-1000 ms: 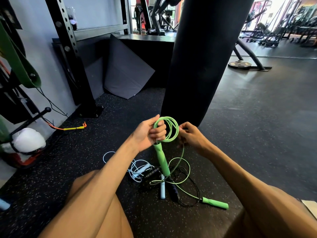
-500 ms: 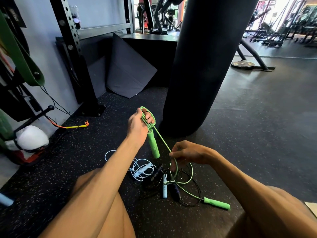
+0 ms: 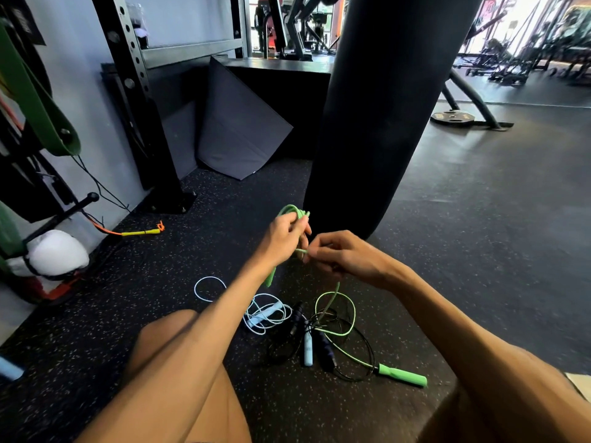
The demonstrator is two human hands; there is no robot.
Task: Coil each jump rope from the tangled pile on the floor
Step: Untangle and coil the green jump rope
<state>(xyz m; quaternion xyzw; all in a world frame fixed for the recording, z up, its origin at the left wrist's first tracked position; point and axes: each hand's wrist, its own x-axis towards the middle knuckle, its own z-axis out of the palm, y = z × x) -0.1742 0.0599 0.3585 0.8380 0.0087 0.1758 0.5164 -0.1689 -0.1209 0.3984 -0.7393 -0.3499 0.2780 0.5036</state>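
My left hand [image 3: 284,238] grips several loops of the green jump rope [image 3: 292,212], and one green handle hangs below it beside my wrist. My right hand [image 3: 342,257] pinches the same green cord just right of the left hand. From there the cord drops in a loop [image 3: 335,311] to the floor and ends at the other green handle [image 3: 403,375]. Under my hands lies the tangled pile: a light blue rope [image 3: 265,311] with its handle [image 3: 307,350] and a black rope [image 3: 351,362] with dark handles.
A black punching bag [image 3: 377,107] hangs straight ahead, close behind my hands. A black rack upright [image 3: 140,100] and a leaning grey mat [image 3: 236,135] stand at the back left. A yellow-and-orange cord [image 3: 140,232] lies by the wall. My knees frame the pile.
My right hand rose from near the pile up to my left hand, bringing the green cord with it. The slack loop on the floor shifted slightly.
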